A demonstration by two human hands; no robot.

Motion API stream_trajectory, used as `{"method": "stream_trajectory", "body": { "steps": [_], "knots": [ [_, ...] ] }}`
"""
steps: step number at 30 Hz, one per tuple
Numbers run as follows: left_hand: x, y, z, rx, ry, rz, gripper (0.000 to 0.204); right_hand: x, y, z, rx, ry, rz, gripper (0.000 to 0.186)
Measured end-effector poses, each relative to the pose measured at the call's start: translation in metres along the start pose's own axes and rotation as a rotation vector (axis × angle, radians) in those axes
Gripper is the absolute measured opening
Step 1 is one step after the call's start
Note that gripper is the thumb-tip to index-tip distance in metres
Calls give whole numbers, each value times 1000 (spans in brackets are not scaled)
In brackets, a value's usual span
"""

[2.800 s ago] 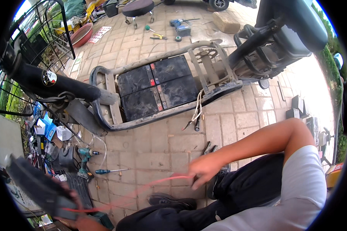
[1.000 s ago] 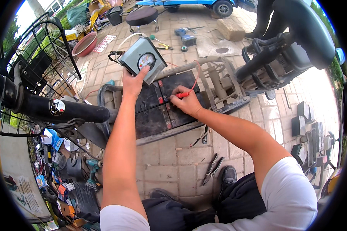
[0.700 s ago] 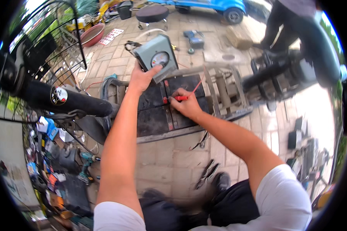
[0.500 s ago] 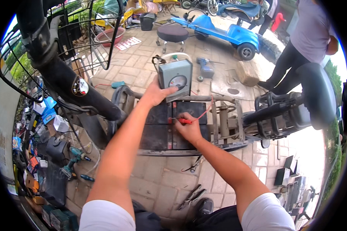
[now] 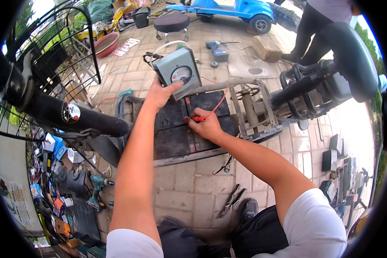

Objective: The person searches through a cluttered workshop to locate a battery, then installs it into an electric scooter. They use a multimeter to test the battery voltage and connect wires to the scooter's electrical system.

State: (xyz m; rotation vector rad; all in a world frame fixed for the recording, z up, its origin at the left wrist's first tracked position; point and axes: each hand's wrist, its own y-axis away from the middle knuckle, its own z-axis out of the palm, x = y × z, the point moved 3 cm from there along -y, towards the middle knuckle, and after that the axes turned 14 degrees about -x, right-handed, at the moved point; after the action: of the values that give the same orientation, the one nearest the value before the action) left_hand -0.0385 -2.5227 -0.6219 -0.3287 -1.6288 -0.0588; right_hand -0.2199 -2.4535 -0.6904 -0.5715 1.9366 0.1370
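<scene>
My left hand (image 5: 161, 95) is closed round a grey box-shaped battery tester (image 5: 168, 63) with a round needle dial and a pale handle; the thumb lies beside the dial. Below it, black batteries (image 5: 170, 139) sit side by side in the frame of an electric scooter (image 5: 155, 162). Fingers pinched, my right hand (image 5: 208, 129) grips a red test probe (image 5: 199, 119). Its tip points at a reddish terminal near the middle of the batteries; whether it touches cannot be made out. A thin red wire (image 5: 221, 102) runs from the probe toward the tester.
A black steering column (image 5: 90, 122) and wire basket (image 5: 69, 81) rise at left, a dark seat (image 5: 352, 64) at right. Beyond lie a blue drill (image 5: 219, 55), a wooden block (image 5: 266, 48) and a round stool (image 5: 172, 22). Pliers (image 5: 233, 200) lie by my foot; another person stands far right.
The whole view has shifted and tilted. The tester is still in my left hand and now leans more to one side. My right hand keeps the probe at the batteries' middle.
</scene>
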Motion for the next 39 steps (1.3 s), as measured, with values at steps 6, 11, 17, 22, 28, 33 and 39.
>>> {"method": "stream_trajectory", "body": {
  "steps": [6,11,17,22,28,33,39],
  "knots": [
    [-3,1,-3,-14,-47,-46,61,-7,2,-1,8,23,-30,15],
    [-5,1,-5,-34,-11,-89,63,-5,1,0,5,25,-32,16],
    [-3,2,-5,-65,73,-169,69,-2,1,-1,40,12,-74,17],
    [2,3,-2,-60,80,-169,65,1,1,0,54,-6,-80,18],
    [8,6,2,-63,97,-198,62,3,1,0,67,25,-93,17],
    [3,5,-2,-71,55,-169,61,1,0,0,75,57,-100,16],
    [9,7,3,-74,43,-180,60,4,1,-7,22,-217,13,14]
  ]
}}
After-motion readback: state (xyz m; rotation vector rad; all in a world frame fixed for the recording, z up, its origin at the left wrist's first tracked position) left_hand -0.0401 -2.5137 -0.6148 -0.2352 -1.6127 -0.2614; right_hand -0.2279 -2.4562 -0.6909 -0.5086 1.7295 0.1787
